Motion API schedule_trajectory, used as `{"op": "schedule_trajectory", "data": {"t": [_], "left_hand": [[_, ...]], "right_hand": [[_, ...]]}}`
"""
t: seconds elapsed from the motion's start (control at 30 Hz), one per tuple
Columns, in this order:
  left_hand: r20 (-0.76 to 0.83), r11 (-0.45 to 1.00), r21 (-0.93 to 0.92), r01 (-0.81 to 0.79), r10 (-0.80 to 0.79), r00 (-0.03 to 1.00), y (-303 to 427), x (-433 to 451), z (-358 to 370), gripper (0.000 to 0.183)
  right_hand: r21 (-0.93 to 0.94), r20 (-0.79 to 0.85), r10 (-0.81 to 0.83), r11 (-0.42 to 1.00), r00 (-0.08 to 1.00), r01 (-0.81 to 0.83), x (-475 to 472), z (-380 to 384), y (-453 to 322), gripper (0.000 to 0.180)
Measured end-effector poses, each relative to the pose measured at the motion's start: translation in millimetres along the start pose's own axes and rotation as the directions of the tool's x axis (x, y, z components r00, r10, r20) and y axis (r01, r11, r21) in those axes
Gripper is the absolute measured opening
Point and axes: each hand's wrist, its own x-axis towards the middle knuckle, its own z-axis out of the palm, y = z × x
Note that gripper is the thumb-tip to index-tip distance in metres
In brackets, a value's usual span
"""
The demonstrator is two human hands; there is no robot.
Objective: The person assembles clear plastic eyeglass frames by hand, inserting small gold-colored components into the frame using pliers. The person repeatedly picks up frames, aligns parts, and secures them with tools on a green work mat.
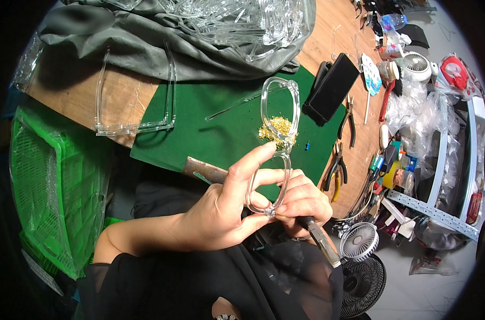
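My left hand grips a clear plastic eyeglass frame by its lower rim, thumb and fingers around it. The frame is tilted upright above a green mat. My right hand pinches the frame's lower end and also holds a metal-headed hand tool with a dark handle, perhaps pliers, its head pointing away from the frame. Behind the frame, a heap of tiny gold-coloured screws or similar parts lies on the mat. A clear temple arm extends over the mat; whether it joins the frame I cannot tell.
Another clear frame stands at the left. Clear frames are piled on grey cloth. Rightward lie a black phone, pliers and a blue pin. A green crate and fans flank me.
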Motion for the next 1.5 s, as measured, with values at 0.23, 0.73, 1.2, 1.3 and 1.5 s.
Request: {"op": "schedule_trajectory", "data": {"t": [0.23,0.73,1.2,1.3,1.5], "left_hand": [[0.02,1.0,0.015,-0.021,0.021,1.0,-0.9,0.8,0.5,0.094],[0.066,0.974,0.179,-0.14,0.13,0.989,1.2,2.4,1.4,0.092],[0.055,0.969,0.203,-0.14,0.131,0.99,-0.1,1.3,3.3,0.093],[0.058,0.979,0.168,-0.118,0.11,0.992,1.1,0.8,2.6,0.095],[0.012,0.975,0.173,-0.136,0.136,0.991,-2.4,-0.9,4.5,0.103]], "right_hand": [[0.045,0.005,0.059,0.997,0.998,-0.059,-4.2,0.2,-2.8,0.016],[-0.077,0.071,0.073,0.995,0.995,-0.068,-0.9,-4.1,-11.4,0.018],[-0.079,0.031,0.057,0.995,0.998,-0.055,-7.4,-0.8,-8.3,0.017],[-0.064,0.045,0.062,0.996,0.997,-0.059,-8.3,-0.6,-7.9,0.017],[-0.11,0.066,0.056,0.993,0.996,-0.049,-7.9,-4.6,-9.6,0.019]]}}
